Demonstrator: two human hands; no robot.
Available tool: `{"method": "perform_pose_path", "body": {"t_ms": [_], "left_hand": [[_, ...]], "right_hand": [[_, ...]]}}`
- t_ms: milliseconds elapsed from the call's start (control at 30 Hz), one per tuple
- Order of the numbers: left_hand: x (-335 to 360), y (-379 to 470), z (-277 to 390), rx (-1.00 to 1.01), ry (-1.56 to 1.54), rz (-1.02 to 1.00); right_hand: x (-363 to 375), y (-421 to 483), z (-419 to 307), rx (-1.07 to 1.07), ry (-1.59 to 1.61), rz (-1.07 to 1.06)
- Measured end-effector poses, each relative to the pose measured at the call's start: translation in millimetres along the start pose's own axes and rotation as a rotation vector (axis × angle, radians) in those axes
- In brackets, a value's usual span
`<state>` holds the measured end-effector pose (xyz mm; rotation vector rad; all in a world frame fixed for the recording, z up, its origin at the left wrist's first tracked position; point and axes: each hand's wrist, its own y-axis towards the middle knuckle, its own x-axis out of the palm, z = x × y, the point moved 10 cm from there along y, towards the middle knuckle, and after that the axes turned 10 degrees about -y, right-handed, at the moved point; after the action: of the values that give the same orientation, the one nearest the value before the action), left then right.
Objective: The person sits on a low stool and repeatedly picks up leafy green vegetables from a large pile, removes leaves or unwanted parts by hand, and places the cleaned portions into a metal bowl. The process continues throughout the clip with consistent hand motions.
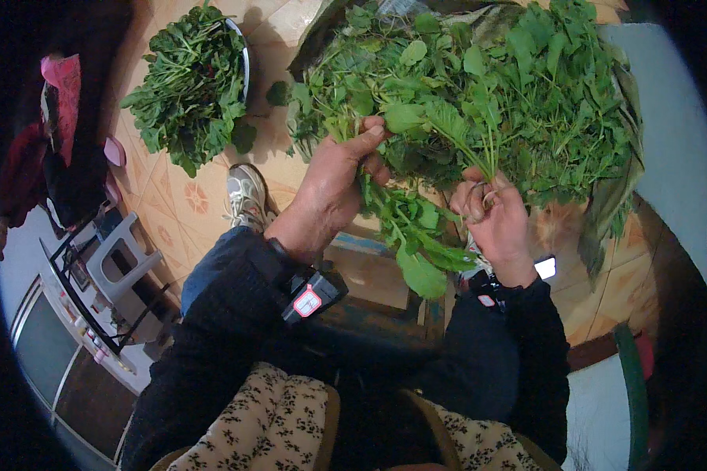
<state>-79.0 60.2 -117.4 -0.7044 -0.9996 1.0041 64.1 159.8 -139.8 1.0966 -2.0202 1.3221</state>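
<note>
My left hand (pixel 347 176) is closed around a bunch of leafy greens (pixel 421 235). The stems stick out above the fist, and the leaves hang down below it to the right. Between its fingers and thumb, my right hand (pixel 495 221) pinches the pale stem ends of a few leafy green plants (pixel 465 129), whose leaves spread up and to the left. Just beyond both hands lies a large heap of leafy greens (pixel 565 112) on an olive-green cloth or sack (pixel 604 206).
A white basin with a blue rim (pixel 245 65) at the upper left is piled with greens (pixel 191 88). A light plastic stool (pixel 124 259) stands on the left. Beneath my hands is a worn wooden stool or frame (pixel 365 277). Patterned tiles (pixel 179 206) cover the floor.
</note>
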Motion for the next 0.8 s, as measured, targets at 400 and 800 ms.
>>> {"method": "perform_pose_path", "body": {"t_ms": [400, 800], "left_hand": [[12.9, -0.3, -10.5, -0.132, -0.396, -0.166], [6.2, -1.1, -18.1, -0.143, -0.340, -0.027]], "right_hand": [[-24.6, -0.2, 3.5, 0.020, -0.150, 0.204], [-31.5, 1.4, -6.2, -0.058, -0.127, 0.317]]}}
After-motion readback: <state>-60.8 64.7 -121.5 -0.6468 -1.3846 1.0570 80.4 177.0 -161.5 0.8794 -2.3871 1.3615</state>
